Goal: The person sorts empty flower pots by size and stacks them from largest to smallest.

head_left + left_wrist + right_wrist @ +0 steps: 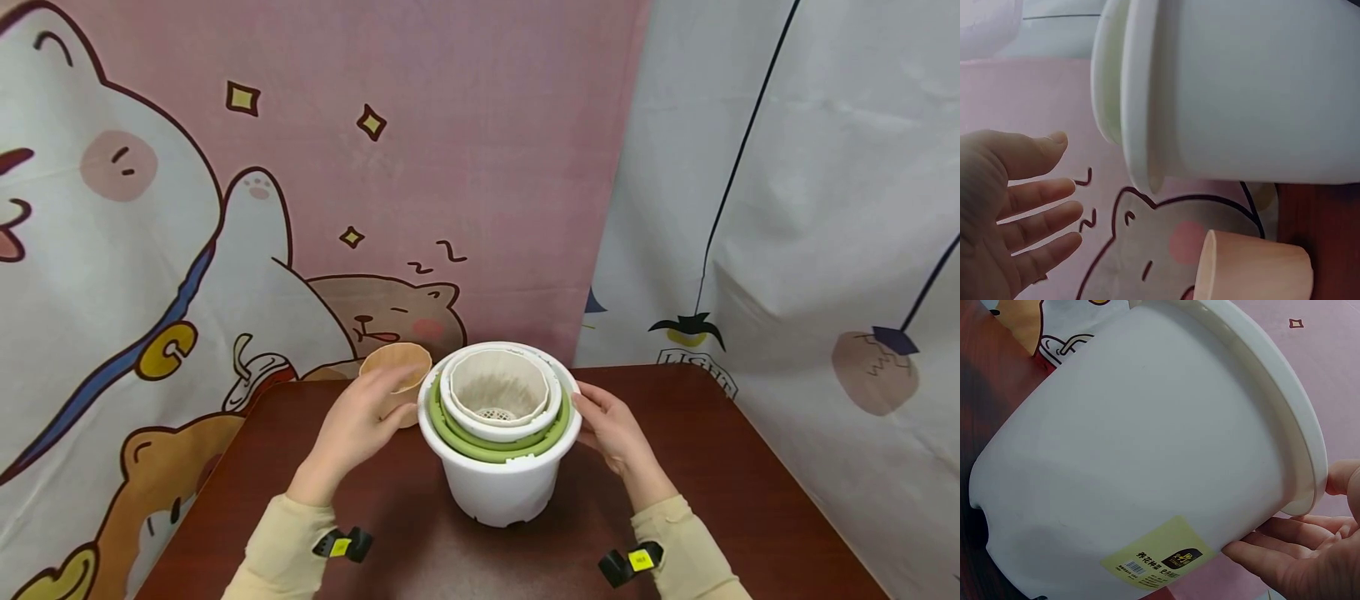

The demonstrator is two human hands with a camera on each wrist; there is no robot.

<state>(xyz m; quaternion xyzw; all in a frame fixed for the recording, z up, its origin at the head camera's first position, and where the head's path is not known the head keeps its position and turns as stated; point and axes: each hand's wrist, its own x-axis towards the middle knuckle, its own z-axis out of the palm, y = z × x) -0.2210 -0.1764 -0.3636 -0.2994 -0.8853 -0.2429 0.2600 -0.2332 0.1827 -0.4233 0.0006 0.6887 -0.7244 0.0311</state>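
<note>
A large white flowerpot point(501, 493) stands upright on the table, with a green pot point(448, 435), a smaller white pot point(501, 433) and a cream pot point(498, 377) nested inside it. At its right side my right hand point(617, 429) grips the rim, thumb on the edge and fingers beneath, as the right wrist view shows. My left hand point(358, 429) is apart from the big pot on its left, fingers spread and holding nothing in the left wrist view. Behind that hand stands a small peach-coloured pot point(1260, 265), partly hidden by it in the head view.
The dark red-brown table point(720, 492) extends to both sides of the pots. Close behind it hangs a cartoon-printed cloth point(487, 183), pink and white. A yellow label point(1159, 555) is stuck on the large pot's wall.
</note>
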